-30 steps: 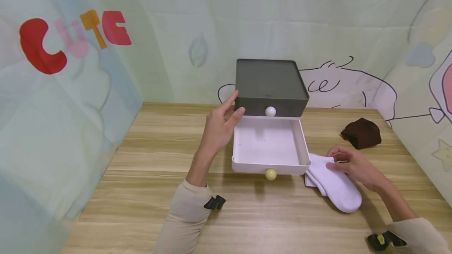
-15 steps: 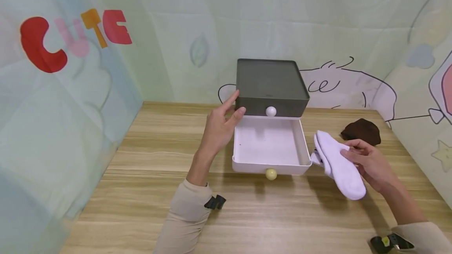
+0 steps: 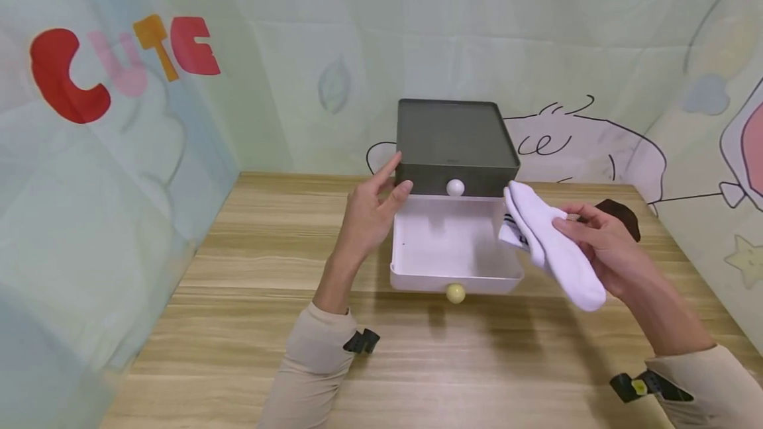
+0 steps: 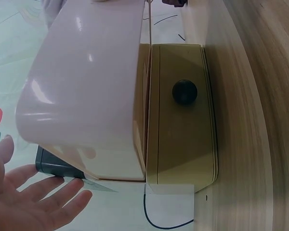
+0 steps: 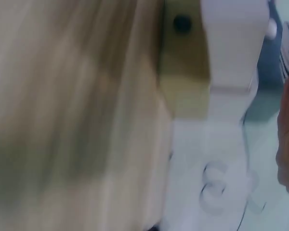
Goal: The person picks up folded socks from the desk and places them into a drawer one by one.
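My left hand (image 3: 368, 220) rests with extended fingers against the left side of a dark grey drawer tier (image 3: 456, 138) with a white knob. Below it, a white drawer (image 3: 444, 243) with a pale yellow knob (image 3: 456, 293) is pulled out. The left wrist view shows a tan bottom drawer (image 4: 178, 149) with a black knob (image 4: 184, 92) under it. My right hand (image 3: 614, 253) pinches a folded pair of white socks (image 3: 548, 234) between thumb and fingers. Their cuff end, with dark stripes, overlaps the white drawer's right edge in the head view.
A dark brown cloth item (image 3: 624, 216) lies at the back right of the wooden table (image 3: 250, 270), partly behind my right hand. Printed fabric (image 3: 310, 51) hangs around the table's back and sides. The right wrist view is blurred.
My right hand has lifted the white socks off the table and carried them up and left towards the white drawer's right side. The left hand has stayed in place.
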Demonstrator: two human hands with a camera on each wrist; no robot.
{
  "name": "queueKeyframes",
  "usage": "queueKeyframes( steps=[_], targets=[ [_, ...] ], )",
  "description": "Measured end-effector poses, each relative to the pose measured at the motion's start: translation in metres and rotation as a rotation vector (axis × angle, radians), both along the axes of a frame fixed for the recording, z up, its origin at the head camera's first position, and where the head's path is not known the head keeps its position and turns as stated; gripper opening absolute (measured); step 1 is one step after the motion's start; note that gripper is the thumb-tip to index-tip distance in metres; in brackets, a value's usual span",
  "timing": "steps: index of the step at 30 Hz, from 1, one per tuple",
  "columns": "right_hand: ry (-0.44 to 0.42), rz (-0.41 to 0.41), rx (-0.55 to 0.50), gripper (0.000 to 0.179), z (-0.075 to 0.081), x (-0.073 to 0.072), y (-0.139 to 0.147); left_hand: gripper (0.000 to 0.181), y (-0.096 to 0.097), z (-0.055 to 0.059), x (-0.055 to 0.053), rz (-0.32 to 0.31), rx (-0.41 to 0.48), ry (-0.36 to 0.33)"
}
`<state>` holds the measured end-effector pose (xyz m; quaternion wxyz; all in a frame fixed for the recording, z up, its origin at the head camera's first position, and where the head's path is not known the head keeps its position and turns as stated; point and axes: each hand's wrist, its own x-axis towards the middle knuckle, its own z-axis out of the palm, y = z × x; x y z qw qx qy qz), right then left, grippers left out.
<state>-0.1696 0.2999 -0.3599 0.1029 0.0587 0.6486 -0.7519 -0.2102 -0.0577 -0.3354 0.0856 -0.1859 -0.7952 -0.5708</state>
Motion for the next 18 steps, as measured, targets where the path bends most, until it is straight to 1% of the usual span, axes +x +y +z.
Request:
queueKeyframes(
  steps=[2,5,8,11,13,15,18],
  targets=[
    [-0.056,0.020,0.040,0.024,0.008,-0.004,-0.018,0.055,-0.001,0.000,0.000,-0.002,0.009,-0.004],
    [-0.129,0.086,0.071,0.032,0.017,-0.009,-0.044,0.056,-0.001,-0.001,-0.002,-0.007,0.021,-0.010],
    [-0.163,0.152,0.098,0.038,0.020,-0.014,-0.067,0.056,-0.002,-0.008,-0.008,-0.005,0.024,-0.013],
    [-0.178,0.198,0.132,0.039,0.019,-0.019,-0.088,0.056,-0.002,-0.018,-0.017,0.013,0.009,0.015],
    [-0.199,0.210,0.145,0.039,0.015,-0.022,-0.100,0.055,-0.002,-0.025,-0.022,0.022,0.001,0.032],
    [-0.234,0.210,0.135,0.039,0.011,-0.026,-0.110,0.055,-0.001,-0.028,-0.024,0.026,0.000,0.051],
    [-0.281,0.192,0.116,0.041,0.006,-0.031,-0.120,0.055,-0.001,-0.030,-0.025,0.024,0.008,0.065]
  ],
)
